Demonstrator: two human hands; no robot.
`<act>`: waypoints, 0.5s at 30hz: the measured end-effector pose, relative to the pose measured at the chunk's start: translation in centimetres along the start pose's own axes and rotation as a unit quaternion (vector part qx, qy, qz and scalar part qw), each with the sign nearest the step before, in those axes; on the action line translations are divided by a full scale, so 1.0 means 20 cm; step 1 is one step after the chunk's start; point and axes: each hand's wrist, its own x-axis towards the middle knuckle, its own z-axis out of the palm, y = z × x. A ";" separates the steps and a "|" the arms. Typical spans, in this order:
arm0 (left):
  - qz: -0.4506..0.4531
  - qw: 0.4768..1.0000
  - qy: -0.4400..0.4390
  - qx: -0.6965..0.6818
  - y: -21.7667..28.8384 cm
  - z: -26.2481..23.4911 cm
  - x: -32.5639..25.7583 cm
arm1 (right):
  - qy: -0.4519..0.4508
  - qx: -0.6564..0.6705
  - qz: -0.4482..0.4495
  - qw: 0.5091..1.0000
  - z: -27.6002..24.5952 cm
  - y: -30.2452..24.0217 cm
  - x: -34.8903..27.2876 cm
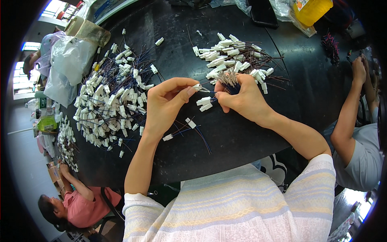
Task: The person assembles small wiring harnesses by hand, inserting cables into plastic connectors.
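Observation:
Above the dark table, my left hand [166, 103] pinches a small white plug connector [197, 86] between thumb and forefinger. My right hand [249, 100] is closed round a bundle of dark wires [229, 80] with metal terminals at their tips. A thin wire runs between the fingertips of both hands. Two white connectors with wires [204, 103] stick out beneath the right fingers; whether those fingers grip them I cannot tell. Below my hands lie a couple of loose wired connectors [190, 123]. A large heap of wired white connectors [109, 101] spreads to my left.
Another pile of connectors with brown wires [229, 54] lies beyond my right hand. A phone [263, 13], a yellow container [312, 11] and plastic bags [66, 60] sit along the table [177, 161]. People work at left [80, 205] and right [358, 153].

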 end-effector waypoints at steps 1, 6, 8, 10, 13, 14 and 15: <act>0.010 1.000 -0.001 0.008 0.00 0.00 0.00 | 0.000 0.000 0.000 1.000 0.00 0.00 0.00; 0.018 1.000 -0.007 0.019 0.00 -0.01 0.00 | -0.027 -0.022 -0.005 0.999 -0.01 0.00 0.01; 0.037 0.999 -0.013 0.032 0.00 -0.01 0.00 | -0.026 -0.007 -0.013 1.000 -0.02 0.01 0.00; 0.031 0.998 -0.026 0.037 0.01 0.00 0.00 | -0.024 0.006 -0.020 0.999 -0.02 0.00 0.00; 0.008 0.999 -0.044 0.028 -0.01 0.01 0.00 | -0.012 0.050 0.002 0.999 -0.02 0.01 0.00; -0.007 0.999 -0.048 0.014 -0.02 0.02 0.00 | -0.006 0.049 -0.010 0.999 -0.01 0.02 0.00; -0.008 0.999 -0.048 0.014 -0.02 0.03 0.00 | -0.001 0.047 -0.022 0.999 -0.01 0.02 -0.01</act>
